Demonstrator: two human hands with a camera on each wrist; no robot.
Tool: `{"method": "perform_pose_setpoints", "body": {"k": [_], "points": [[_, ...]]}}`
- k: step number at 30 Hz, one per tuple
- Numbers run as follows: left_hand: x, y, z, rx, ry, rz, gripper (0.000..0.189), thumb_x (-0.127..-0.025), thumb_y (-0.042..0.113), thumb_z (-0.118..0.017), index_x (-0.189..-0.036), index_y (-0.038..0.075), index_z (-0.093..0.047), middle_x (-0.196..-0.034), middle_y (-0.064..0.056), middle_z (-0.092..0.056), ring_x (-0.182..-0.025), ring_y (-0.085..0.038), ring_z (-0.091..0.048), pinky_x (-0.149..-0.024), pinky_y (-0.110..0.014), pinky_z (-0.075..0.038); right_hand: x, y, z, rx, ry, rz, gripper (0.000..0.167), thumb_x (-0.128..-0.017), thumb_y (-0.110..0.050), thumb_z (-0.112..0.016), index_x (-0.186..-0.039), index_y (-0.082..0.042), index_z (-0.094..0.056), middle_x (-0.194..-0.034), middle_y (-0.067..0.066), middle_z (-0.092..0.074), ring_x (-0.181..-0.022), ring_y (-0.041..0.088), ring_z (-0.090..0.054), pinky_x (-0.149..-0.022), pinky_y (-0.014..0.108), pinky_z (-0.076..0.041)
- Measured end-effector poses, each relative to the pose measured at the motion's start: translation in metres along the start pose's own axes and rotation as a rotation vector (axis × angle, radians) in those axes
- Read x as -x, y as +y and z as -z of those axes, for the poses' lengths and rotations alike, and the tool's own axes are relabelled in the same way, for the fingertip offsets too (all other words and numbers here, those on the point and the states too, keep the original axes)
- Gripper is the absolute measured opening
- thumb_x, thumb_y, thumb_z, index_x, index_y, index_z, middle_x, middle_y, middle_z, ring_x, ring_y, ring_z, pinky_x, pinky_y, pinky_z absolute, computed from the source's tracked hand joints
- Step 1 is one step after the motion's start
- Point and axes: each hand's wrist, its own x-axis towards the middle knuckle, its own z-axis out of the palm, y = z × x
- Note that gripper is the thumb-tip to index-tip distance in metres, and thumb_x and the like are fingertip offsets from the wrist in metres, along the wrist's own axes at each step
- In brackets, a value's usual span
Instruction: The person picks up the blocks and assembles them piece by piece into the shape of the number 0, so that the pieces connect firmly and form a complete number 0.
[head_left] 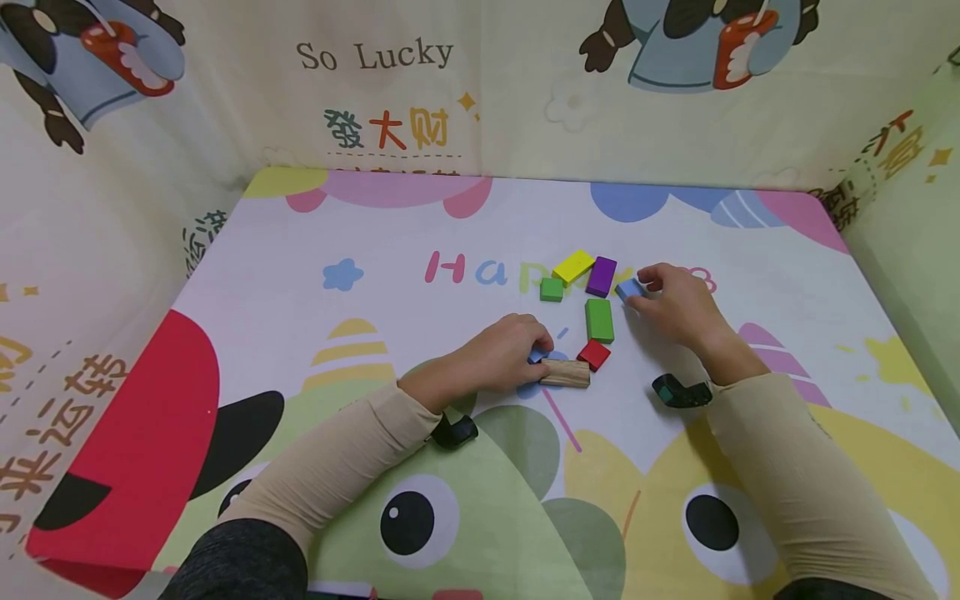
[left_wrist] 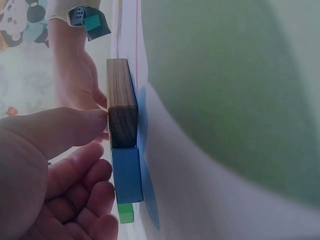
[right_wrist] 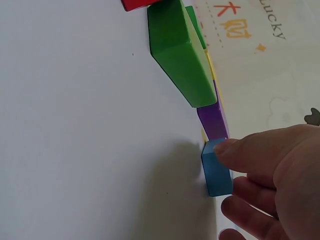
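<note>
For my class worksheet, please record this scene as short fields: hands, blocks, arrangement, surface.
Left hand: at the left blue block and wooden block; grip unclear
Right hand: pinches the right blue block beside the purple block
Other blocks: yellow block, small green block, large green block, red block
Arrangement: red block beside the wooden block's right end; large green block between red block and purple block
Surface: patterned tabletop

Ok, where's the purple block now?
Head view, right of centre: the purple block sits between the yellow block and the blue block at the right hand.
</note>
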Motion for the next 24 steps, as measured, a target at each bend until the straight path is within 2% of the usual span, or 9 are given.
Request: {"method": "perform_pose_setpoints", "body": {"k": [7, 24], "points": [[-0.0002, -0.0005, -0.0008, -0.003, 0.001, -0.008, 0.026, -0.094, 0.022, -0.071, -0.113, 0.005, -0.069, -0.11, -0.006, -0.065, -0.101, -0.019, -0.054, -0.093, -0.03, -0.045, -0.0008, 0.0005, -0.0007, -0.017, 0.002, 0.003, 0.051, -0.097, -0.022, -0.064, -0.136, 0.007, -0.05, -0.127, 0.029, -0.056, -0.116, 0.043, -0.052, -0.095, 0.055, -0.046], [-0.0006, -0.001, -0.0007, 0.003, 0.0, -0.002, 0.027, -0.094, 0.022, -0.071, -0.114, 0.004, -0.069, -0.111, -0.006, -0.065, -0.103, -0.019, -0.054, -0.095, -0.029, -0.044, -0.008, -0.0059, -0.0024, -0.001, -0.019, 0.006, 0.046, -0.097, -0.012, -0.057, -0.139, 0.005, -0.048, -0.133, 0.027, -0.053, -0.122, 0.043, -0.048, -0.104, 0.057, -0.039]]}}
